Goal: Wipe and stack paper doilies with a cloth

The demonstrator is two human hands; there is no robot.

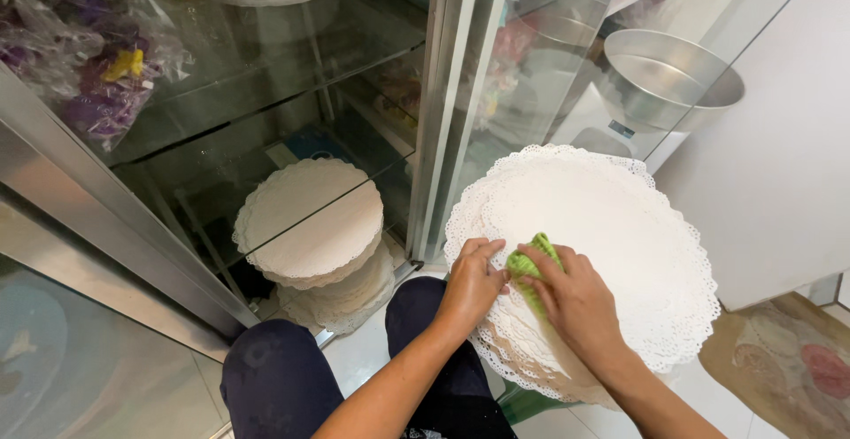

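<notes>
A thick stack of round white lace paper doilies (611,227) rests tilted on my lap, in front of a glass cabinet. My left hand (471,281) presses on the stack's lower left edge, fingers spread flat on the top sheet. My right hand (577,302) lies beside it, its fingers closed on a small green cloth (528,268) held against the top doily. The two hands almost touch at the cloth.
An open glass cabinet (266,103) holds more doily stacks (314,227) on its bottom shelf and plastic bags of coloured items (88,58) above. A metal pan (664,76) sits behind glass at right. A white wall (779,165) and a patterned floor mat (788,368) lie right.
</notes>
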